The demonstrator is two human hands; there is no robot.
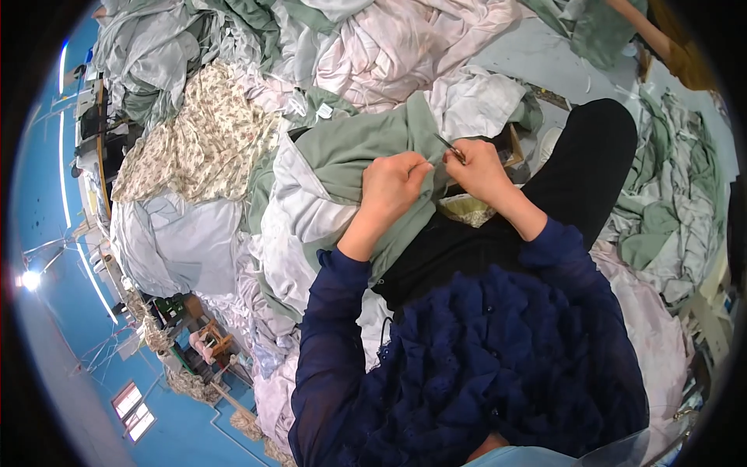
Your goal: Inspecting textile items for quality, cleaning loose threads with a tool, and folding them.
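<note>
Sleeves (342,327): dark blue, reaching up from the lower edge toward the middle of the view.
Lap (576,171): black, stretching up and right, lying under the work.
Left hand (393,187): gripping the sage-green cloth (350,152), fingers (416,167) clamped together on its edge, knuckles facing up.
Right hand (482,170): sitting just beside the left hand, fingers closed around a small snipper (451,148), holding it against the same cloth edge.
Snipper: thin and dark, pointing up and left out of the right hand, tip touching the green cloth; blades too small to tell whether apart or together.
Green cloth: draping over the lap in the middle of the view, spreading left and up from both hands, overlapping a pale grey sheet (296,218).
Yellowish patch (467,208): peeking out just below the right wrist, lying against the black lap.
Grey sheet: spilling down the left of the lap, touching the green cloth.
Floral cloth (202,140): cream with small flowers, lying further left and up, resting on the grey pile.
Pinkish-white heap (405,47): crumpled, piling up beyond the hands at the top.
Green-and-white pile (661,210): heaping up on the right, well apart from the hands.
Blue surface (70,327): curving along the left rim, with bright strip lights.
</note>
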